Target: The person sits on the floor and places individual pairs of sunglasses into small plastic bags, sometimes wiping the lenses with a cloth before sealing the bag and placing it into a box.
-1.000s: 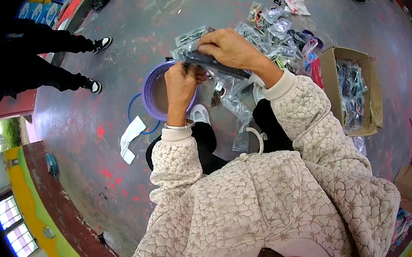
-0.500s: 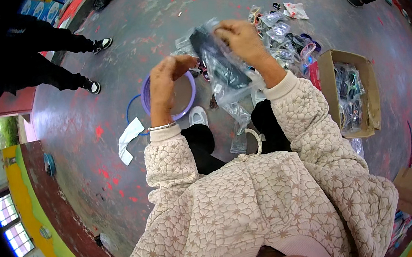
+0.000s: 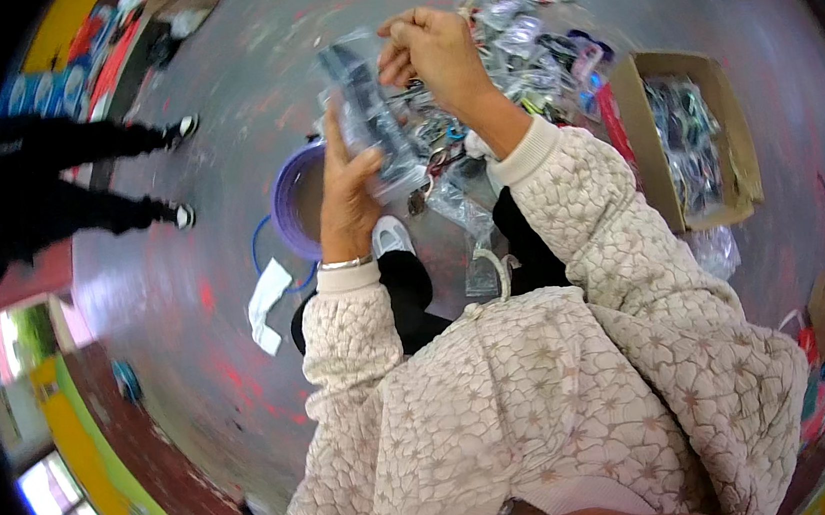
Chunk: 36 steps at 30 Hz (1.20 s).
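My left hand (image 3: 349, 186) is closed on a clear plastic bag (image 3: 373, 121), its thumb across the lower part and its fingers behind. Inside the bag is a long dark item whose kind I cannot make out. The bag stands tilted, its top leaning away to the left. Just right of the bag's upper end, my right hand (image 3: 436, 54) is raised with its fingers loosely bent and partly apart, apparently holding nothing. Beneath and beyond both hands, a pile of bagged eyeglasses and sunglasses (image 3: 520, 35) lies on the floor.
Left of my left hand stands a purple basin (image 3: 278, 206) beside a white cloth (image 3: 267, 303). A cardboard box (image 3: 736, 133) holding bagged glasses sits on the right. Empty plastic sleeves (image 3: 463, 207) lie near my feet. Another person's dark-trousered legs (image 3: 89, 141) are at far left.
My right hand has let go of the bag and moved up and left. My left hand, formerly beside the bag, now grips it. The view has shifted slightly.
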{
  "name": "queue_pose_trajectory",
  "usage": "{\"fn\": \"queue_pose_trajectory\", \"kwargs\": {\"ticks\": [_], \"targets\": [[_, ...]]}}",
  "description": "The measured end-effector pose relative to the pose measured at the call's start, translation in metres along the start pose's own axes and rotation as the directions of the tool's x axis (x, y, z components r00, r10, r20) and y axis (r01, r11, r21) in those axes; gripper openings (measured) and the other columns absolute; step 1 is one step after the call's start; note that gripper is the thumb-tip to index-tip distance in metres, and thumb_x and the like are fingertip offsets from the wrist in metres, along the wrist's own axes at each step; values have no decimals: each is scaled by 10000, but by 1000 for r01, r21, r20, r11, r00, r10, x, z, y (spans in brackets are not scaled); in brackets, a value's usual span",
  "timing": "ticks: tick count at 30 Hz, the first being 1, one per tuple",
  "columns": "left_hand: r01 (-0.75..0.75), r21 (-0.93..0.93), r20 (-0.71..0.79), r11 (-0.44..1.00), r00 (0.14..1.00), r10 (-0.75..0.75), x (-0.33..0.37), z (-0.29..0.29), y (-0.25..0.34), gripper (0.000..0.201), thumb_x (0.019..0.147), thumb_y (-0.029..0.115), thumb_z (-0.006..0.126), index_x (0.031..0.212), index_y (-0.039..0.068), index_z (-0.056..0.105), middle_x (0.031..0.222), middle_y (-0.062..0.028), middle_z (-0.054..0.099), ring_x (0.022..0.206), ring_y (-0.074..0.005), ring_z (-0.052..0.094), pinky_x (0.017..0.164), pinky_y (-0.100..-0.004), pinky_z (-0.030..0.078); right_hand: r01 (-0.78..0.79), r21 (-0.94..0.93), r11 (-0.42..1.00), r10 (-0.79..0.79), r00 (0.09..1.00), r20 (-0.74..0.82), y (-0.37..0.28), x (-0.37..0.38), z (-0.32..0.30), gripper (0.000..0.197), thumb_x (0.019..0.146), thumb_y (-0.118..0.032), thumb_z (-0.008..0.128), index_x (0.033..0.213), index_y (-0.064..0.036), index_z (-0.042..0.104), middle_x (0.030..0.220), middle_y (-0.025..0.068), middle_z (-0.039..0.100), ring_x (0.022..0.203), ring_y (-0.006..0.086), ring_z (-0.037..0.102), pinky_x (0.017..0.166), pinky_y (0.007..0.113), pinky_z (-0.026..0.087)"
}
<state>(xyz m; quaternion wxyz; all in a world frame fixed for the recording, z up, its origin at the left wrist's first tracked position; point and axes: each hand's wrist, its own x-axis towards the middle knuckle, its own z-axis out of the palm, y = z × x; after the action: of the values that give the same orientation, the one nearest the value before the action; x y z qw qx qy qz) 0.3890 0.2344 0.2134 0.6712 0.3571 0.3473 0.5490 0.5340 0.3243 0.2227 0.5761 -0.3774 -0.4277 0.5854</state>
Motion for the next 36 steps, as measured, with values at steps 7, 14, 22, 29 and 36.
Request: {"fn": "queue_pose_trajectory", "kwargs": {"ticks": [7, 14, 22, 29, 36], "targets": [[-32, -336, 56, 941, 997, 54, 0, -36, -14, 595, 692, 263, 597, 1178, -29, 415, 1069, -170, 522, 771, -194, 531, 646, -261, 445, -503, 14, 864, 438, 766, 471, 7, -18, 8, 397, 680, -322, 722, 932, -40, 602, 768, 67, 591, 670, 160, 548, 624, 315, 437], [83, -86, 265, 993, 962, -57, 11, -4, -16, 686, 707, 280, 617, 1261, 11, 316, 1017, -147, 497, 661, -181, 548, 435, -198, 422, -427, 352, 833, 285, 876, 389, -11, -41, -19, 264, 647, -159, 737, 824, -4, 616, 739, 88, 617, 624, 188, 584, 608, 323, 454], [15, 347, 349, 938, 926, -144, 8, 140, -29, 717, 852, 327, 537, 1383, 189, 77, 1290, -233, 362, 993, -299, 546, 750, -317, 499, 57, 711, 701, 22, 995, -102, -46, -43, -149, 195, 664, -133, 697, 796, -17, 614, 684, 65, 605, 589, 169, 582, 558, 299, 472], [216, 367, 41, 905, 968, -248, 20, 82, -31, 591, 872, 259, 515, 1360, 96, 225, 1294, -202, 372, 992, -221, 545, 782, -273, 484, -38, -442, 896, -319, 636, -703, -42, -142, -423, 488, 674, -360, 706, 967, 12, 586, 903, 126, 625, 809, 188, 600, 704, 296, 466], [417, 322, -292, 850, 898, -330, 17, 7, -53, 592, 848, 129, 515, 1357, 112, 211, 1203, -191, 467, 868, -216, 565, 680, -265, 475, -530, -719, 450, -339, 643, -687, 54, -108, -503, 720, 628, -466, 711, 1110, 15, 480, 1029, 240, 565, 972, 360, 551, 806, 409, 448]]}}
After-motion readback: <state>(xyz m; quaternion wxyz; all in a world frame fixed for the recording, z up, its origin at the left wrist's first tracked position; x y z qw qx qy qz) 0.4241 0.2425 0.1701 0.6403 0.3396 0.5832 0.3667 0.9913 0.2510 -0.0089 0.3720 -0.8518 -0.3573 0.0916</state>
